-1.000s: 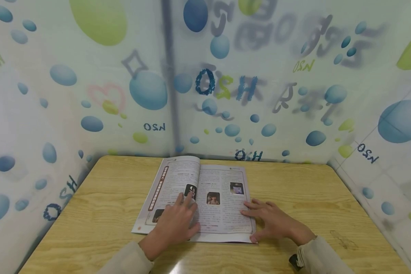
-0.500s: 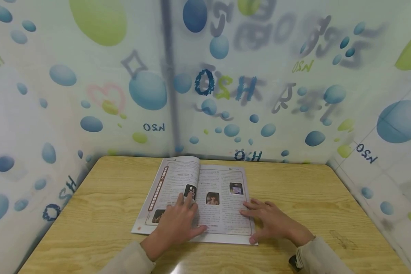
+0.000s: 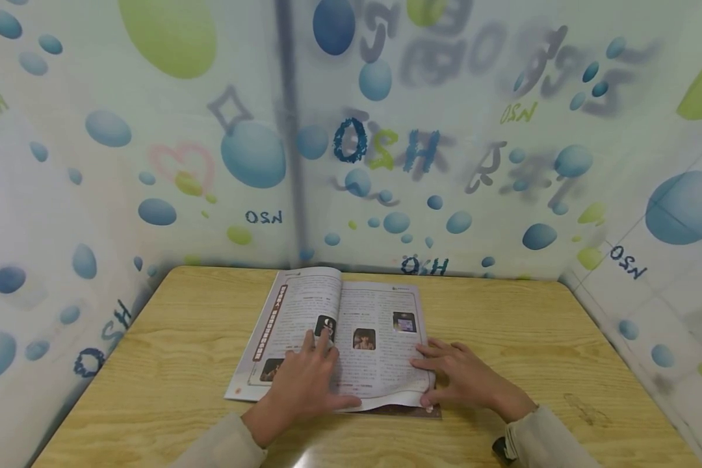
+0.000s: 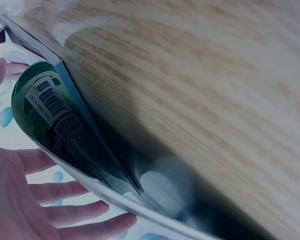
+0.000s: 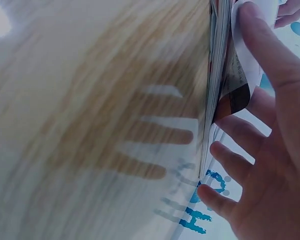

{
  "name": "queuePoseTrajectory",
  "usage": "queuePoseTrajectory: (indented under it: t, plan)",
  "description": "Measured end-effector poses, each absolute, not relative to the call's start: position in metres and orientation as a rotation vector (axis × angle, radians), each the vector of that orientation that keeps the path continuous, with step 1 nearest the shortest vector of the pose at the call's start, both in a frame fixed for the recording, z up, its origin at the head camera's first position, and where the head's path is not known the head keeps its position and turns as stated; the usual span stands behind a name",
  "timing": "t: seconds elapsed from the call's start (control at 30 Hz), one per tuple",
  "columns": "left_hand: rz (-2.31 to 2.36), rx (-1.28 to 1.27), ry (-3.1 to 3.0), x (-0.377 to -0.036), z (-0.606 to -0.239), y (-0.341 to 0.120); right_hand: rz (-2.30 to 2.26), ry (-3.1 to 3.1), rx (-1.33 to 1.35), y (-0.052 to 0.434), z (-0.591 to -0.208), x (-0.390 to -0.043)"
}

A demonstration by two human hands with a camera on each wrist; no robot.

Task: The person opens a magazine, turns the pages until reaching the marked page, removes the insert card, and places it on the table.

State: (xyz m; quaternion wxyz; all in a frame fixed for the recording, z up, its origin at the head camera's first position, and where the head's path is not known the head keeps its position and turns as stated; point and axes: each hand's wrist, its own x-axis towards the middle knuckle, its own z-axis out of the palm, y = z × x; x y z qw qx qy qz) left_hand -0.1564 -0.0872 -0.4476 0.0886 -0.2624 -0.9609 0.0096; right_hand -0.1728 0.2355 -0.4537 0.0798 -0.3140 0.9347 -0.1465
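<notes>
An open magazine point(image 3: 386, 377) lies on the wooden table, with printed columns and small photos on both pages. My left hand point(image 3: 304, 377) rests on the left page, fingers straight, its thumb stretched toward the lifted bottom edge of the right page. At the lower right corner, my right hand point(image 3: 468, 377) pinches the right page between thumb and fingers. That page point(image 5: 242, 65) is bent up, and a dark picture shows beneath it. In the left wrist view, the left hand point(image 4: 25, 195) spreads beside the curved back cover point(image 4: 60, 115), which bears a barcode.
The wooden table point(image 3: 175, 351) reaches back to a wall covering point(image 3: 474, 162) printed with blue and green drops and letters. A dark object point(image 3: 505, 448) sits at the right sleeve cuff.
The lower right of the page has risen and curled inward with the right thumb, baring the sheet below. The left thumb has slid right, while the left fingers stay put.
</notes>
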Motion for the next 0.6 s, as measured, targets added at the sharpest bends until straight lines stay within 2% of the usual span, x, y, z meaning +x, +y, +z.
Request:
queuePoseTrajectory:
  t: [0.6]
  plan:
    - [0.110, -0.814, -2.766, -0.1560, -0.4496, -0.0878, -0.488, 2.753, -0.886, 0.2327, -0.4449, -0.1734]
